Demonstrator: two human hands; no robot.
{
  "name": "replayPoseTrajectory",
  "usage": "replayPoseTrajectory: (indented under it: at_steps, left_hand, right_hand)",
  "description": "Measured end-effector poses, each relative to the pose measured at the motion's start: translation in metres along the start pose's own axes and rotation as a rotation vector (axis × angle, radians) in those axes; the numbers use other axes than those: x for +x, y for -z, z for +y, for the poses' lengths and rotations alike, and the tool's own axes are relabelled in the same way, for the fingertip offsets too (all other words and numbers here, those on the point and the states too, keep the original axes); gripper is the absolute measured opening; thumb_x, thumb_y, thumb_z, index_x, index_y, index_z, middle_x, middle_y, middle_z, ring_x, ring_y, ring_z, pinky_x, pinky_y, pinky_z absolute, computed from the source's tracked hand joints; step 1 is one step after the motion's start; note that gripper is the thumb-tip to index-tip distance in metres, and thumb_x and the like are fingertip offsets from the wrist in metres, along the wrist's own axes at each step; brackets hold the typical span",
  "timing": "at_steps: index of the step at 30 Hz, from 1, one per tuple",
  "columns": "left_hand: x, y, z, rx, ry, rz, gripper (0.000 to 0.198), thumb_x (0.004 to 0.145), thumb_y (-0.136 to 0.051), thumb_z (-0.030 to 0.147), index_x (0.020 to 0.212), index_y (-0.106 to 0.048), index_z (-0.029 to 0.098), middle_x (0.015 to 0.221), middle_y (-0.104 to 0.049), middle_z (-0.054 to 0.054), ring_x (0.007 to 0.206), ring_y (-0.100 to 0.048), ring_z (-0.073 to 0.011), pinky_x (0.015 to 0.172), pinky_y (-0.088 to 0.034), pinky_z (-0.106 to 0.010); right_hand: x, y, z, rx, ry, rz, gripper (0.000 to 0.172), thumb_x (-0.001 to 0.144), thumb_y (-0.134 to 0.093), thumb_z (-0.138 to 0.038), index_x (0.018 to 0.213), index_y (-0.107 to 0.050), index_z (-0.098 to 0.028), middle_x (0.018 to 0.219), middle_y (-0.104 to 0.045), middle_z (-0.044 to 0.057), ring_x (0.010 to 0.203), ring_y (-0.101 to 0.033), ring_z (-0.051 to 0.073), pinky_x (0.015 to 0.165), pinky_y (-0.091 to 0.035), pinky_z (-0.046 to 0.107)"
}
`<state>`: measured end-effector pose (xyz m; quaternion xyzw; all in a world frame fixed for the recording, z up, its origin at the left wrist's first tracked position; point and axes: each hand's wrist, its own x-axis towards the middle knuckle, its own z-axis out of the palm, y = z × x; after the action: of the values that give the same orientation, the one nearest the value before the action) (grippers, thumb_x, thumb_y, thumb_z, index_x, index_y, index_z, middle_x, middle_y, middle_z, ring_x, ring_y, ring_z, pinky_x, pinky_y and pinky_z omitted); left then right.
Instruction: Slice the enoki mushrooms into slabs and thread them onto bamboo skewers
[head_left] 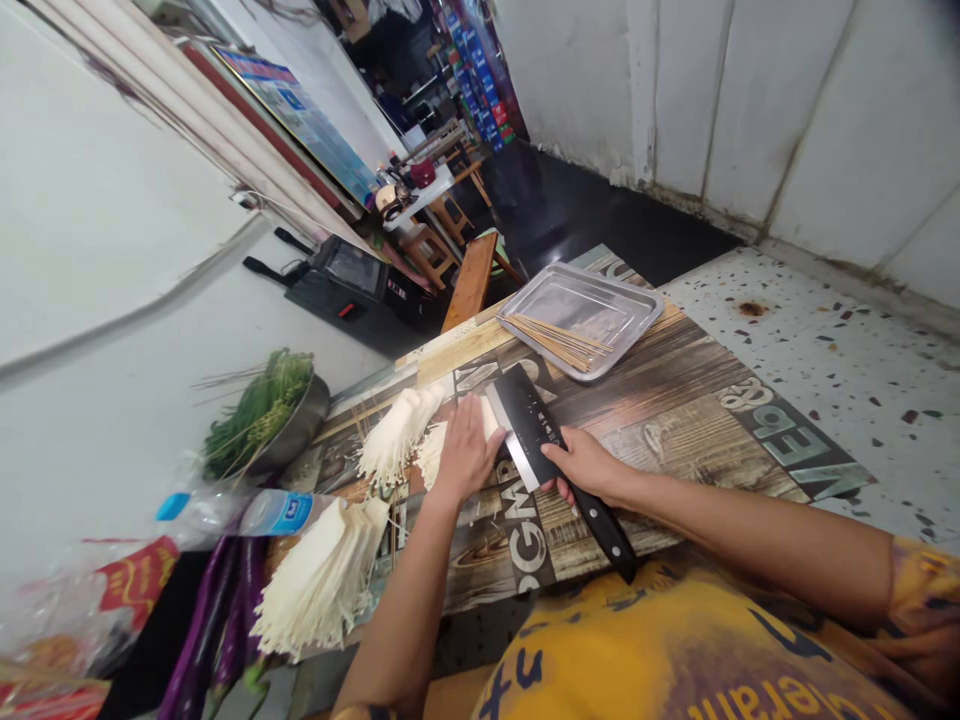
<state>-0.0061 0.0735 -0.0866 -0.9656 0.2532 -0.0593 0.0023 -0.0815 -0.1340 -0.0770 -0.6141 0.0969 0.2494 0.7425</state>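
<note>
My right hand [586, 464] is closed round the black handle of a dark cleaver [528, 424], whose blade lies across the printed table top [675, 410]. My left hand [466, 450] presses flat, fingers together, on a bunch of white enoki mushrooms [397, 432] right beside the blade. A second, larger bundle of enoki mushrooms [319, 585] lies nearer to me at the left.
A steel tray [600, 290] holding several bamboo skewers [559, 340] sits at the table's far side. A metal bowl of green vegetables [262, 410], a plastic water bottle [247, 512] and purple eggplants [217, 620] are at the left. Stools and a till stand beyond.
</note>
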Motion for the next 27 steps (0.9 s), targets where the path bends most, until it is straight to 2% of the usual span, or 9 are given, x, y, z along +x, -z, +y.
replayPoseTrajectory:
  at_steps: [10,18,24,27]
  left_hand:
    - [0.0,-0.003,0.0,-0.058,0.017,0.018,0.069,0.094,-0.023,0.053,0.146,-0.018,0.008,0.15,-0.028,-0.021,0.141,-0.02,-0.0286,0.113,-0.023,-0.051]
    - [0.004,0.004,0.003,-0.093,0.088,-0.069,0.076,0.093,-0.018,0.057,0.144,-0.019,0.001,0.151,-0.024,-0.024,0.142,-0.017,-0.0286,0.115,-0.019,-0.045]
    - [0.0,0.0,0.001,-0.107,0.022,-0.027,0.072,0.094,-0.019,0.055,0.145,-0.015,0.004,0.152,-0.02,-0.022,0.143,-0.012,-0.027,0.115,-0.019,-0.047]
    - [0.001,-0.002,-0.002,-0.119,0.036,-0.029,0.073,0.094,-0.018,0.054,0.146,-0.014,0.003,0.153,-0.019,-0.023,0.143,-0.012,-0.0265,0.115,-0.019,-0.046]
  right_hand:
    - [0.0,-0.003,-0.006,-0.038,-0.048,0.009,0.006,0.094,-0.035,-0.017,0.09,-0.04,-0.019,0.048,-0.061,-0.002,0.03,-0.043,0.009,0.028,-0.036,0.017]
    - [0.026,-0.023,-0.026,-0.041,-0.02,0.033,0.014,0.094,-0.037,-0.014,0.083,-0.045,-0.017,0.044,-0.057,-0.002,0.028,-0.043,0.008,0.029,-0.034,0.017]
    - [0.011,-0.025,-0.012,-0.053,-0.039,-0.015,0.005,0.092,-0.044,-0.018,0.087,-0.042,-0.02,0.044,-0.058,-0.004,0.028,-0.044,0.009,0.029,-0.032,0.015]
    - [0.022,-0.035,-0.014,-0.062,-0.033,-0.005,0.006,0.092,-0.042,-0.017,0.087,-0.044,-0.019,0.043,-0.057,-0.003,0.027,-0.044,0.009,0.029,-0.033,0.016]
